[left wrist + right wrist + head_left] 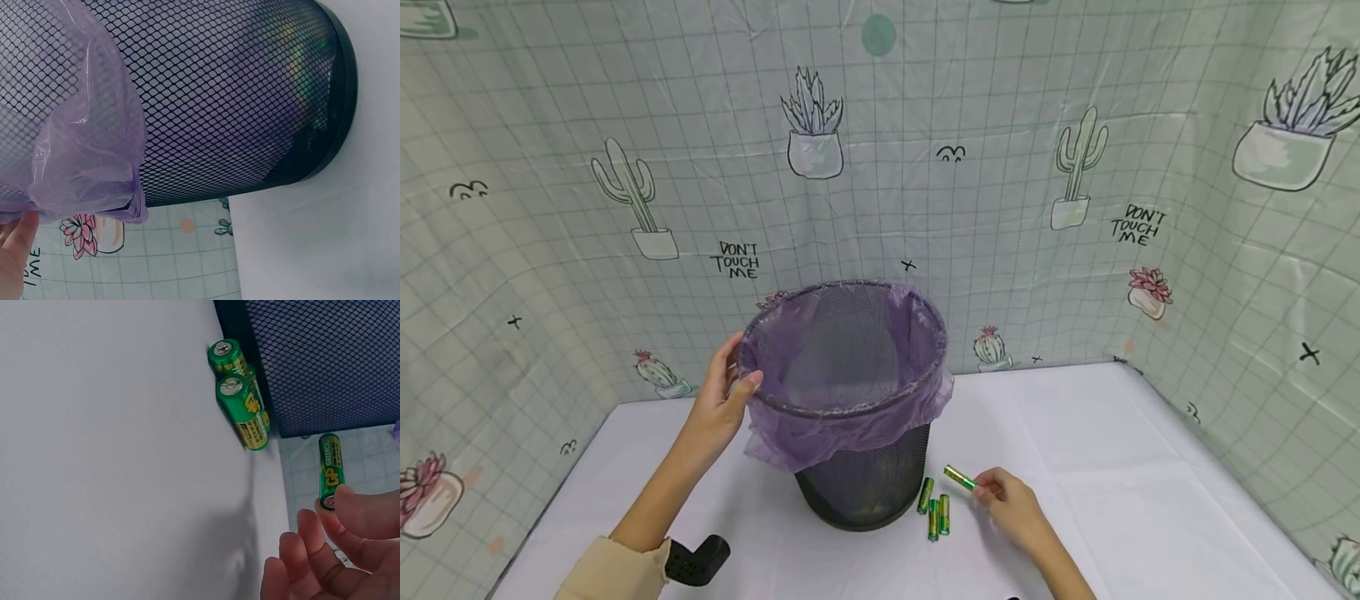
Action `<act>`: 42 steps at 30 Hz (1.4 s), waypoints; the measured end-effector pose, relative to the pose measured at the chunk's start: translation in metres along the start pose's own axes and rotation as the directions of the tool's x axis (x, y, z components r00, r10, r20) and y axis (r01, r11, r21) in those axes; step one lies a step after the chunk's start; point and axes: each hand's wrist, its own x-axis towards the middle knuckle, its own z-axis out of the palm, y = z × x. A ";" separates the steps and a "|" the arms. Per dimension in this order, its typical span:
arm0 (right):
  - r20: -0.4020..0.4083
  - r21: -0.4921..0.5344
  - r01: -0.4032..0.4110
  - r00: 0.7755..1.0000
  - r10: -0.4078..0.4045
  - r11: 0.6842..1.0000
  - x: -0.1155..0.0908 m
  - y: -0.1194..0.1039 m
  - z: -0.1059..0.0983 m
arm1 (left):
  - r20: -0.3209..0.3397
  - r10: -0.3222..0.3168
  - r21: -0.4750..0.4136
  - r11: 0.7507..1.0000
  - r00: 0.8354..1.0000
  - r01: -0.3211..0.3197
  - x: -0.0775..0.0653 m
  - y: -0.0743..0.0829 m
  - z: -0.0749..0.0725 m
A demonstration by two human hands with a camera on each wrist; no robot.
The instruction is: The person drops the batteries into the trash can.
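A black mesh waste bin (868,479) lined with a purple plastic bag (827,437) stands on the white surface. My left hand (724,400) holds its rim on the left side, thumb on the near side of the bag's edge; in the left wrist view only part of that hand (15,253) shows. Between thumb and forefinger, my right hand (1011,504) pinches one end of a green-and-gold battery (959,477), whose GP lettering is legible in the right wrist view. Three similar batteries (249,419) lie close together beside the bin's base, to its right.
A black angled object (698,560) lies by the left forearm, partly hidden by the sleeve (617,571). Behind and at both sides hangs a gridded sheet (880,208) printed with cacti. The white-covered tabletop (1075,450) extends right of the bin.
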 end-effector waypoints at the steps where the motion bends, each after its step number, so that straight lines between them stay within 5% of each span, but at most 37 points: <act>1: -0.004 0.009 0.000 1.000 0.000 1.000 -0.001 -0.001 -0.002 | 0.000 0.001 -0.001 1.000 1.000 -0.001 0.000 0.000 0.000; 12: -0.068 0.087 0.030 0.997 -0.024 0.996 -0.003 -0.027 -0.025 | 0.000 0.005 -0.006 1.000 1.000 -0.005 0.000 0.001 0.000; 19: -0.127 0.138 0.129 0.986 -0.112 0.982 -0.006 -0.055 -0.044 | -0.003 0.004 -0.005 1.000 1.000 -0.004 -0.001 0.001 0.000; 34: -0.212 0.193 0.424 0.898 -0.384 0.885 -0.009 -0.117 -0.070 | -0.005 0.000 0.003 1.000 1.000 0.000 0.000 -0.001 0.000; 42: -0.182 0.061 0.485 0.865 -0.468 0.873 -0.007 -0.147 -0.066 | -0.007 0.005 -0.007 1.000 1.000 -0.005 0.000 -0.001 0.000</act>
